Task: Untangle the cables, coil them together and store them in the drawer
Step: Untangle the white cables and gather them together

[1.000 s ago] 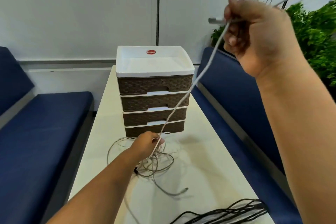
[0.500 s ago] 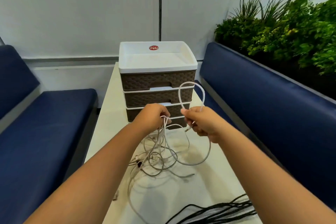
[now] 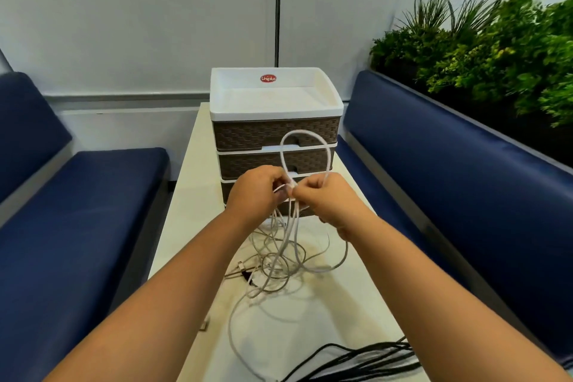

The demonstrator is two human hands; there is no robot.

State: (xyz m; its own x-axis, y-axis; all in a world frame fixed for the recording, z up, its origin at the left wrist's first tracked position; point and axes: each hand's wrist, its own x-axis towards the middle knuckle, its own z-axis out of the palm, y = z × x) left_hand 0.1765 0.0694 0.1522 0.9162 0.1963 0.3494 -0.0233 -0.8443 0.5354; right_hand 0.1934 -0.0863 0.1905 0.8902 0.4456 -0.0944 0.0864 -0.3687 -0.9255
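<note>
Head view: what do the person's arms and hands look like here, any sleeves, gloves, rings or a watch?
Both forearms are bare as far as the frame shows, with no sleeve edge in view. The left hand and right hand wear no gloves. No watch, bracelet or ring shows on the visible sides; the fingers are partly hidden.

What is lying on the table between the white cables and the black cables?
In the head view, only bare table lies between the white cables and the black cables; nothing else sits there.
</note>
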